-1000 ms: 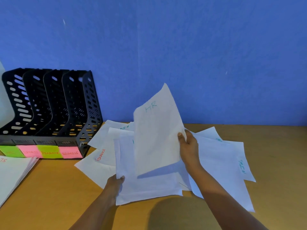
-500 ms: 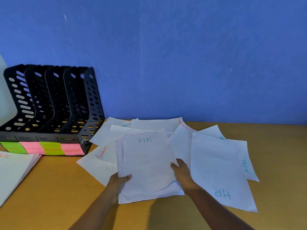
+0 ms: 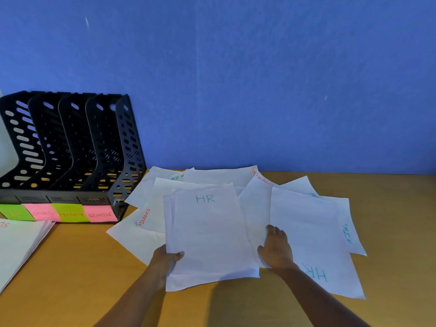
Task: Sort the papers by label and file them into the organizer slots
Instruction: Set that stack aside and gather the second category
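A small stack of white sheets marked HR (image 3: 207, 232) lies in front of me on the wooden table. My left hand (image 3: 166, 259) grips the stack's lower left edge, thumb on top. My right hand (image 3: 276, 249) rests flat, fingers apart, on the loose papers just right of the stack. Another HR sheet (image 3: 311, 244) lies upside down to the right. Sheets marked FINANCE (image 3: 151, 208) and ADMIN (image 3: 349, 230) fan out around them. The black organizer (image 3: 70, 147) stands at the left with four slots, tagged HR, an unclear word, FINANCE and ADMIN on green and pink notes.
A second pile of white papers (image 3: 18, 246) lies at the left edge, in front of the organizer. A blue wall (image 3: 259, 79) closes off the back of the table. Bare wood (image 3: 396, 220) shows at the right and near the front edge.
The HR sheet that my right hand held up has come down flat onto the stack. My right hand has let go and moved right onto the neighbouring papers.
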Action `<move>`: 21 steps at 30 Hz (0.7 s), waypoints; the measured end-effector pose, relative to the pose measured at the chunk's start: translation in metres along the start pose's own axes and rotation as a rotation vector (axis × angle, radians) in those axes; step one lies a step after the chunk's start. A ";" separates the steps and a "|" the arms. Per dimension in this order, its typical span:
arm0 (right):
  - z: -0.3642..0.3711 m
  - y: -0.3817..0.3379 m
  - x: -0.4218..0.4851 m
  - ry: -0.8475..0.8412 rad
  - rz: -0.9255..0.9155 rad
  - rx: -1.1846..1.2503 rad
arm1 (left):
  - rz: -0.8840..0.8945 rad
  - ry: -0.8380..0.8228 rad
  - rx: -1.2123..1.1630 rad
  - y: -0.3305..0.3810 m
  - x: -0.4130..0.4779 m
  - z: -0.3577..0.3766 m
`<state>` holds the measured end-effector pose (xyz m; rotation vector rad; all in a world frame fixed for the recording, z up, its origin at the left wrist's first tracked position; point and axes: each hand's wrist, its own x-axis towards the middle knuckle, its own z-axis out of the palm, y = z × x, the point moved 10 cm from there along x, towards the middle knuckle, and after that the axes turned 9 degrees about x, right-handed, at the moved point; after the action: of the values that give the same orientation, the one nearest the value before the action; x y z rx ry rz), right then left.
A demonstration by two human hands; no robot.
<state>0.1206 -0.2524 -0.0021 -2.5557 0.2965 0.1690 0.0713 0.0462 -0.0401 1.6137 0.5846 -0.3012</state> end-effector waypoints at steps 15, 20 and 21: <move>-0.020 0.000 0.005 0.072 -0.029 -0.263 | 0.009 -0.017 0.024 -0.001 0.005 0.000; -0.036 -0.021 0.005 0.135 -0.051 0.055 | 0.010 -0.038 0.004 -0.001 0.006 0.002; -0.041 -0.026 0.005 0.156 -0.047 0.153 | 0.009 -0.042 -0.004 -0.002 0.006 0.002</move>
<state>0.1339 -0.2538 0.0448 -2.4255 0.2959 -0.0695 0.0753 0.0451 -0.0447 1.6016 0.5452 -0.3264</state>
